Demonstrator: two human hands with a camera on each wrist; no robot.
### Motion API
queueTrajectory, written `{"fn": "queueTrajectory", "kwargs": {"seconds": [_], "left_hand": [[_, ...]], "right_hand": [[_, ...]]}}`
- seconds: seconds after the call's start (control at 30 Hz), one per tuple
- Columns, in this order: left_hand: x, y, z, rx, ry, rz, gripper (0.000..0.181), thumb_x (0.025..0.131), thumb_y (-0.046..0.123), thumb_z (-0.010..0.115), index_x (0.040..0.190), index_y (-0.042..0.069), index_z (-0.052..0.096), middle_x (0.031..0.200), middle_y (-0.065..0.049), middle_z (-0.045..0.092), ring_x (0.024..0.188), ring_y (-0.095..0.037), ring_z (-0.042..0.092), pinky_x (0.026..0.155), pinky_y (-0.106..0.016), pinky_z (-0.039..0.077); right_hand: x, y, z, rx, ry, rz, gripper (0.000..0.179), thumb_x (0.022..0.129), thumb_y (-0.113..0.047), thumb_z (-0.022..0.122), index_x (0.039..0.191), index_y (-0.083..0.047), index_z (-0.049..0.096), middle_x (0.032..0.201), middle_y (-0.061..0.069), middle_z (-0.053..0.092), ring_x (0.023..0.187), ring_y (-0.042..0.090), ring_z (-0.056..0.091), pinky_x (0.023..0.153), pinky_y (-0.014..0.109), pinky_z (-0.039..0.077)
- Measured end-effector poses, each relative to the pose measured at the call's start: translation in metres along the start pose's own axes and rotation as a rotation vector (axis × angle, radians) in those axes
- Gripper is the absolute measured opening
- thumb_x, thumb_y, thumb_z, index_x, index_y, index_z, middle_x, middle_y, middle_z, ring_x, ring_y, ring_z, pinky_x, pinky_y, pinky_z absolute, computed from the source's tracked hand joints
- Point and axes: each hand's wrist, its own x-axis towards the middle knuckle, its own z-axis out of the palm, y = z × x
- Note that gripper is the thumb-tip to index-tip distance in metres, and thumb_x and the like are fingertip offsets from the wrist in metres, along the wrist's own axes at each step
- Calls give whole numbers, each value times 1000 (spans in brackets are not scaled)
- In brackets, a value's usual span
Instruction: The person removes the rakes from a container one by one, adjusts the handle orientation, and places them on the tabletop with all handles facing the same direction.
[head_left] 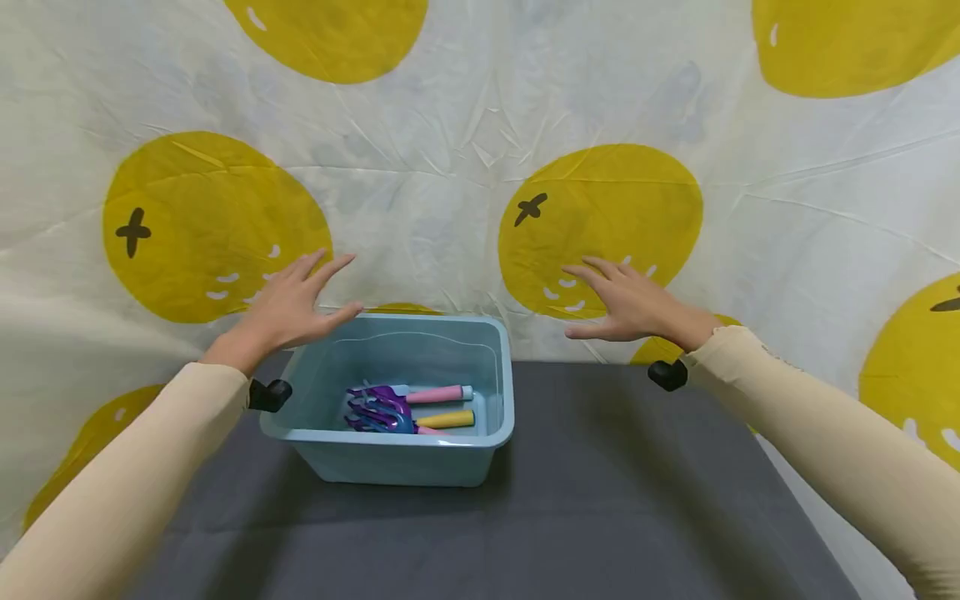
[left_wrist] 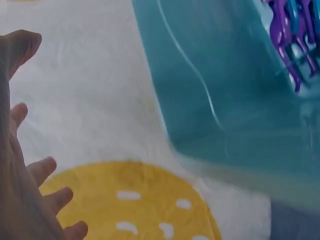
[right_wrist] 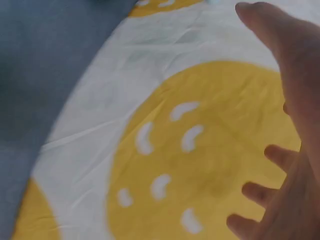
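A light blue plastic basin (head_left: pixel 405 462) stands on the dark cloth, left of centre. Inside lie several small hand rakes with purple and blue prongs (head_left: pixel 381 410); a pink handle (head_left: pixel 435 395) and a yellow handle (head_left: pixel 446 419) point to the right. My left hand (head_left: pixel 288 308) hovers over the basin's back left corner, fingers spread and holding nothing. Off to the right of the basin, my right hand (head_left: pixel 630 302) is raised over the table's back edge, its fingers apart and nothing in them. In the left wrist view, purple prongs (left_wrist: pixel 282 30) show at the upper right.
Dark grey cloth (head_left: pixel 600 500) covers the table. Behind it hangs a white curtain (head_left: pixel 420 225) printed with large yellow shapes. A black wrist camera (head_left: pixel 270 395) sits below the left wrist and another black camera (head_left: pixel 667 375) below the right.
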Motion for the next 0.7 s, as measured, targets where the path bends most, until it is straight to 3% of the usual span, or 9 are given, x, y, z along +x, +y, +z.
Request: {"fn": "queueTrajectory", "kwargs": {"seconds": [0.2, 0.37, 0.5, 0.7], "left_hand": [[-11, -22, -12, -122, -81, 12, 84, 97, 54, 59, 166, 27, 19, 169, -21, 15, 151, -51, 15, 112, -76, 12], [-25, -39, -13, -233, -187, -57, 85, 99, 54, 57, 166, 26, 14, 167, -24, 18, 146, -55, 23, 107, -78, 19], [-39, -53, -6, -338, -259, -106, 85, 101, 53, 55, 167, 25, 9, 164, -31, 18, 140, -60, 32, 102, -78, 29], [-59, -67, 13, -564, -301, -139, 82, 105, 38, 56, 167, 23, 6, 164, -34, 14, 139, -63, 30, 95, -74, 41]], "right_hand": [[34, -35, -13, 93, -84, -127, 97, 87, -52, 77, 162, -18, 28, 165, 17, 25, 146, 46, 26, 113, 67, 27], [62, -70, -10, 150, -187, -218, 96, 88, -50, 77, 163, -22, 25, 164, 14, 25, 146, 38, 29, 114, 60, 29], [83, -100, 2, 180, -275, -279, 94, 89, -51, 75, 163, -23, 24, 164, 10, 28, 145, 30, 34, 115, 54, 33], [110, -143, 35, 218, -474, -312, 95, 90, -50, 75, 163, -21, 22, 163, 9, 33, 145, 27, 39, 115, 49, 34]]}}
